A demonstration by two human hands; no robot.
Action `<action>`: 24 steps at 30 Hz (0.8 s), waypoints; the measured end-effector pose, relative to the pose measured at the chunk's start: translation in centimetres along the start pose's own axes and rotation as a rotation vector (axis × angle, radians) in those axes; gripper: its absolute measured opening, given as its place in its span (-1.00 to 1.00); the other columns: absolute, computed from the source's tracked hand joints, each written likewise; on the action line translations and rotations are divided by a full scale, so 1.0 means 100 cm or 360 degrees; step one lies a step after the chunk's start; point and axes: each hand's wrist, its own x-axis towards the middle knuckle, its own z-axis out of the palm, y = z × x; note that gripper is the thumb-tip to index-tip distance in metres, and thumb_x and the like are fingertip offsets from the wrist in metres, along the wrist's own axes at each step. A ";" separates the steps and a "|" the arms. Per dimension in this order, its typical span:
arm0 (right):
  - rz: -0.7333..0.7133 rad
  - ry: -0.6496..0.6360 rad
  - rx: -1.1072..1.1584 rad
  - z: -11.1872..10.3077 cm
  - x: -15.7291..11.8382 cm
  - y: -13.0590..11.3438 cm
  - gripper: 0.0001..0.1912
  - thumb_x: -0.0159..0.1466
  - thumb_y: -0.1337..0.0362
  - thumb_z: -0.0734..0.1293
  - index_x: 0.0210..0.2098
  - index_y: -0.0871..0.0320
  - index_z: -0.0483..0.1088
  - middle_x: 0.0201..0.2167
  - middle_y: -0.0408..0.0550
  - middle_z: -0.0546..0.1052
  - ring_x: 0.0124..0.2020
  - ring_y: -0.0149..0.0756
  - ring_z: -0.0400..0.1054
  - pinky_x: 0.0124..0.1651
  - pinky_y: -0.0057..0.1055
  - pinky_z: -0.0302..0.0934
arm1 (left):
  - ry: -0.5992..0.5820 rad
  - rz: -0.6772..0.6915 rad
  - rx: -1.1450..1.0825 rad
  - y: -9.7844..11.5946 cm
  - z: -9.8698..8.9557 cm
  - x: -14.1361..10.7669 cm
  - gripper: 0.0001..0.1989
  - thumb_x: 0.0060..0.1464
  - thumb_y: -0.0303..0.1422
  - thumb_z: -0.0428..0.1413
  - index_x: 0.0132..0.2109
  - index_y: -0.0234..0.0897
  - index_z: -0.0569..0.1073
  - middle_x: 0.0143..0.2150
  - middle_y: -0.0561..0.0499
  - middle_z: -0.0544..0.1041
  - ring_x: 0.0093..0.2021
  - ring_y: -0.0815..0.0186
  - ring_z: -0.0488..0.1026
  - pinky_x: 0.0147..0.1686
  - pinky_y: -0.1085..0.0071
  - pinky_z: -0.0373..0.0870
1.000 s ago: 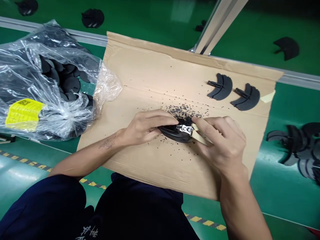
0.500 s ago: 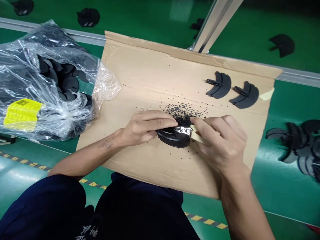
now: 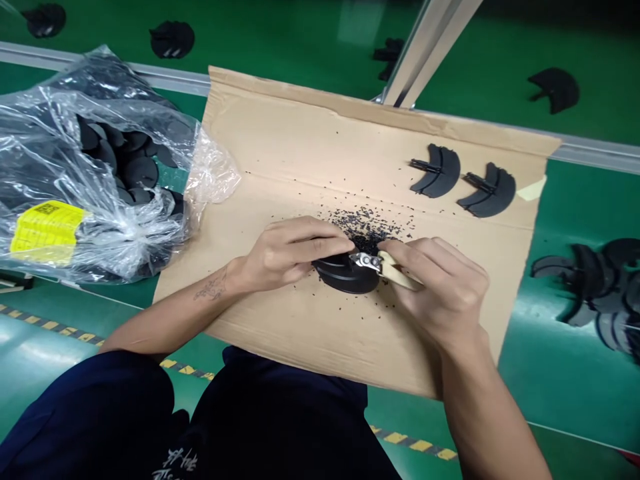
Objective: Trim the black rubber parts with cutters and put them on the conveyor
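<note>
My left hand (image 3: 297,253) is closed on a curved black plastic part (image 3: 347,277), pinching it at its upper left. In my right hand (image 3: 440,283) is a pair of cutting pliers (image 3: 369,261) with pale yellow handles, the fingers wrapped round them. The metal jaws touch the upper side of the black part; whether they are fully closed does not show. Small black clippings (image 3: 363,223) lie scattered on the cardboard sheet (image 3: 280,147) just beyond the part, thickest near the jaws.
Two curved black parts (image 3: 436,171) lie at the cardboard's upper right. A clear plastic bag (image 3: 55,153) of rounded black pieces, with a yellow label (image 3: 47,230), sits at left. Several black parts (image 3: 593,283) are piled on the right. A metal post (image 3: 425,53) rises at the back.
My right hand and the pliers have shifted slightly and the handles look a little differently angled. My left hand still holds the black part in nearly the same place.
</note>
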 end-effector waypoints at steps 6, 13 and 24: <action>0.0250 0.0026 -0.0009 0.001 0.003 0.017 -0.84 0.35 0.34 0.34 -0.09 0.10 0.50 -0.41 -0.05 0.51 -0.41 -0.24 0.36 -0.34 -0.28 0.22 | -0.0032 0.0029 0.0291 -0.004 0.000 -0.001 -0.60 0.15 -0.65 0.01 0.04 -0.21 0.52 -0.11 -0.04 0.62 -0.12 0.31 0.57 -0.16 0.36 0.58; 0.0170 -0.0160 -0.0144 0.003 0.000 0.029 -0.65 0.34 0.10 0.38 0.04 0.13 0.45 -0.32 -0.01 0.51 -0.31 -0.17 0.32 -0.21 -0.22 0.20 | -0.0078 0.0011 0.0505 -0.003 -0.004 -0.002 -0.58 0.15 -0.64 0.02 0.07 -0.19 0.47 -0.12 -0.02 0.62 -0.14 0.30 0.56 -0.17 0.34 0.56; 0.0021 -0.0161 -0.0568 0.000 0.001 0.017 -0.75 0.39 0.15 0.34 0.01 0.10 0.46 -0.32 -0.01 0.55 -0.23 -0.16 0.29 -0.21 -0.23 0.00 | -0.0114 0.0079 0.0622 0.000 -0.001 0.001 -0.68 0.23 -0.61 0.05 0.04 -0.21 0.47 -0.18 0.01 0.62 -0.16 0.31 0.54 -0.15 0.35 0.56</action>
